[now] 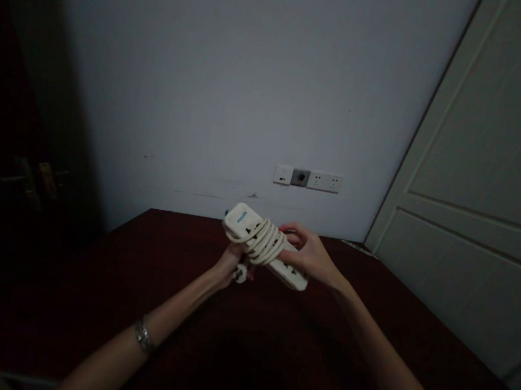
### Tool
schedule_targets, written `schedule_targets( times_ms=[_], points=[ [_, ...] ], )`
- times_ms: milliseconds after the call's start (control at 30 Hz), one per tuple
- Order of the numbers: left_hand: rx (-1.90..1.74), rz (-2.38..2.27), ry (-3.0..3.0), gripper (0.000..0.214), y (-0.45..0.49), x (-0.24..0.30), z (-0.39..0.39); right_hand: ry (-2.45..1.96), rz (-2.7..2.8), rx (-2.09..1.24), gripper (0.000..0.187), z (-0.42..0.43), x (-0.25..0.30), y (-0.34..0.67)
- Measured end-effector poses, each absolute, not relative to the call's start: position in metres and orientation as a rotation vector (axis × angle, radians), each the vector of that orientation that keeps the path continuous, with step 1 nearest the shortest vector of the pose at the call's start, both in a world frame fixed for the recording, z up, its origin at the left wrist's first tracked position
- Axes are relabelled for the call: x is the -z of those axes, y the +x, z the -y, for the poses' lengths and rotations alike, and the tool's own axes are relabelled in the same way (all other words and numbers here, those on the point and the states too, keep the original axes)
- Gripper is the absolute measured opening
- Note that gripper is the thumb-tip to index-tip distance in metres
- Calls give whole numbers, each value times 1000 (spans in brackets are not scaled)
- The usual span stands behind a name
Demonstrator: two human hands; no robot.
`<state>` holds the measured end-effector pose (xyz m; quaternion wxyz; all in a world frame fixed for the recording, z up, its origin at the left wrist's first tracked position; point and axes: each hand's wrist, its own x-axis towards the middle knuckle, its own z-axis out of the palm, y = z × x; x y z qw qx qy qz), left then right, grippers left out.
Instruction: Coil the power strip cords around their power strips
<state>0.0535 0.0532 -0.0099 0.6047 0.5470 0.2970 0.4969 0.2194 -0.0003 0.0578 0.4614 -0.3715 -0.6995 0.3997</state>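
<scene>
A white power strip (296, 278) is held up at a tilt over the dark red table, its cord (265, 242) wound several times around its middle. Underneath and at the left, my left hand (229, 263) grips the strip; most of its fingers are hidden behind it. The cord's plug (240, 273) hangs beside that hand. My right hand (308, 253) has its thumb and fingers closed on the wound cord and the strip's edge from the right; exactly what its fingertips pinch is partly hidden.
The dark red table (156, 345) reaches back to a pale wall (197, 89). A row of wall sockets (322, 181) sits on that wall behind the strip. At the right stands a white panelled door (485, 181); a door handle (48, 179) shows in the dark at left.
</scene>
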Motion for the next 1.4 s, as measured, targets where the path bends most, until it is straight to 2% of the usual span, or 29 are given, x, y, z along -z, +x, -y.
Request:
schedule_targets(
  times_ms=[100, 333, 467, 600, 733, 800, 900, 1033, 1100, 1200, 1400],
  points=[
    [-1246, -686, 1273, 34, 50, 13, -45, -978, 1650, -1006, 47, -14, -54, 224],
    [-1179, -402, 1420, 38, 38, 21, -25, -1094, 1407, -1019, 42, -47, -34, 232],
    [-1112, -482, 1961, 52, 31, 30, -23, -1166, 1368, -1024, 34, -58, -22, 234],
    [-1123, -704, 2736, 24, 28, 27, -29, -1208, 1477, -1109, 37, -58, -10, 229],
    [-1011, -794, 3252, 22, 27, 16, -27, -1203, 1636, -1140, 40, -54, 1, 225],
    [-1015, -792, 3325, 26, 26, 15, -26, -1174, 1737, -1109, 40, -51, 4, 226],
    [-954, -763, 3343, 38, 25, 19, -31, -1084, 1990, -886, 37, -47, 8, 227],
    [-844, -875, 3230, 86, 24, 28, -41, -1053, 2274, -604, 40, -40, 14, 226],
    [-755, -957, 3162, 99, 24, 31, -43, -1093, 2361, -512, 45, -37, 17, 224],
    [-656, -1090, 3071, 99, 26, 34, -41, -1131, 2415, -429, 46, -37, 18, 221],
    [-690, -1165, 2936, 95, 28, 50, -45, -997, 2389, -496, 29, -48, 18, 221]
  ],
)
